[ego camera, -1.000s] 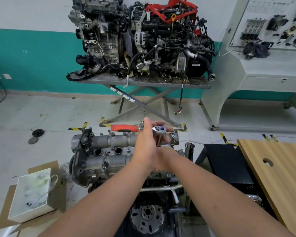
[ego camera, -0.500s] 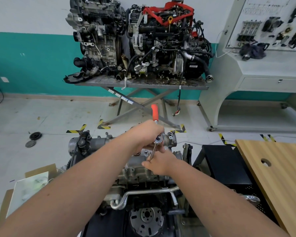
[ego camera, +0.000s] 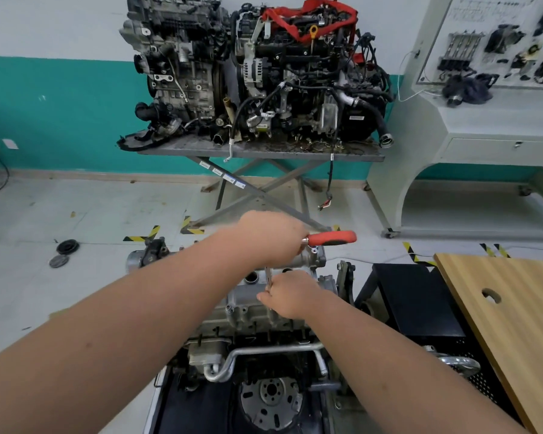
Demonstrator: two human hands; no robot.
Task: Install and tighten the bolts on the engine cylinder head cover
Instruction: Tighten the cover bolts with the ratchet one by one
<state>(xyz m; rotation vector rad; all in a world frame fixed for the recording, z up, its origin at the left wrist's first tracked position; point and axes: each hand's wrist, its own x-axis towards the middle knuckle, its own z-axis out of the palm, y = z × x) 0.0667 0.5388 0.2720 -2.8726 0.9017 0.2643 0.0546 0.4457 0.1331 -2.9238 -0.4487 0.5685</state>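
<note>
I am gripping the ratchet (ego camera: 329,238) at its head with my left hand (ego camera: 271,238), its red handle pointing right; my right hand (ego camera: 290,296) is pinching the thin steel extension (ego camera: 267,277) running down to the cylinder head cover (ego camera: 248,300); the cover, bare grey cast metal with round open ports, is sitting atop the engine straight ahead of me, below both hands, beside a wooden counter (ego camera: 508,308).

Ratchet (ego camera: 329,238) head and left hand's (ego camera: 271,238) grip hidden; bolt under right hand (ego camera: 290,296) unseen.
</note>
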